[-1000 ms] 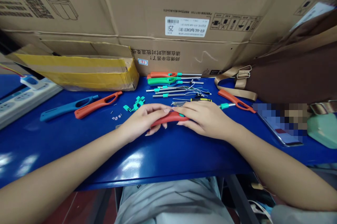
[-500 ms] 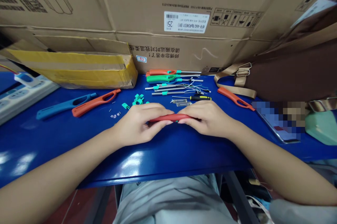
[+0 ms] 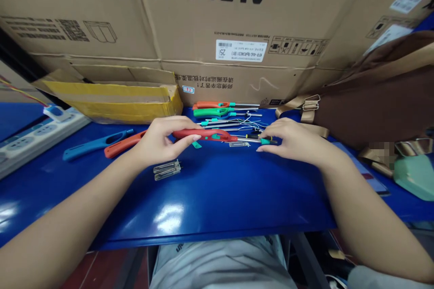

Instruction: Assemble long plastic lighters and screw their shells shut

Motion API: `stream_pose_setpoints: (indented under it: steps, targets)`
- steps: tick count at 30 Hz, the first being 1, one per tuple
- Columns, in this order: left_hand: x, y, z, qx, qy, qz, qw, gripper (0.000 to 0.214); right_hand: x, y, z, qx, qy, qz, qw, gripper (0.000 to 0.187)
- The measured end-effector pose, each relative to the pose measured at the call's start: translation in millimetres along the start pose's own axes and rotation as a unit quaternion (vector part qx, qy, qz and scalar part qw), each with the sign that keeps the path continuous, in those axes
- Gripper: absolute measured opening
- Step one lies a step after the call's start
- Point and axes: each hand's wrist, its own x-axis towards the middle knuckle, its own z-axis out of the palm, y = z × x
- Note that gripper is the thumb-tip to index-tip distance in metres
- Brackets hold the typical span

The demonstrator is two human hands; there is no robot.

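Note:
A red lighter handle (image 3: 206, 135) with a teal trigger and a thin metal tube is raised just above the blue table (image 3: 217, 194). My left hand (image 3: 162, 140) is closed round its left end. My right hand (image 3: 291, 142) pinches the far end of the metal tube near a teal collar (image 3: 265, 141). Two small metal parts (image 3: 167, 169) lie on the table below my left hand. A small clear part (image 3: 239, 144) lies under the tube.
Behind lie finished red and green lighters (image 3: 217, 108), loose metal tubes with wires (image 3: 230, 122), a blue handle half (image 3: 96, 144) and an orange one (image 3: 124, 143). A yellow-taped box (image 3: 111, 94), a power strip (image 3: 30, 137), large cartons (image 3: 217, 26) and a brown bag (image 3: 379, 99) ring the table.
Both hands lifted the red lighter handle off the table and moved apart; my right hand slid out to the tube's end. The two metal parts under my left hand came into view.

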Motion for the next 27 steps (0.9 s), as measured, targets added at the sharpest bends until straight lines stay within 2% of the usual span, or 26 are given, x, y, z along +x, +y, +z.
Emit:
stream_pose_setpoints:
  steps: [3,6,10,18,22,27]
  targets:
    - [-0.7,-3.6,2.6,-0.003,0.022,-0.007,1.000,0.019,0.5,-2.0,1.3,-0.008,0.017,-0.018,1.000,0.020]
    - [-1.5,-5.6,6.8,-0.002,0.020,-0.009,1.000,0.019,2.6,-6.0,5.7,0.012,0.009,-0.030,0.999,0.023]
    - [-3.4,-0.8,15.6,-0.011,-0.019,-0.004,1.000,0.017,7.0,-15.4,16.5,0.059,0.001,-0.049,0.997,0.026]
    - [-6.3,12.6,31.4,-0.037,-0.086,-0.031,0.995,0.025,11.9,-31.6,36.0,0.133,0.054,-0.089,0.986,0.025]
    - [-7.2,14.6,32.9,-0.054,-0.051,-0.052,0.996,0.026,10.5,-29.2,31.2,0.132,0.039,-0.088,0.987,0.027]
    - [-5.4,19.1,30.8,-0.090,-0.018,-0.124,0.988,0.028,8.4,-28.9,28.0,0.084,0.047,-0.093,0.991,0.027]
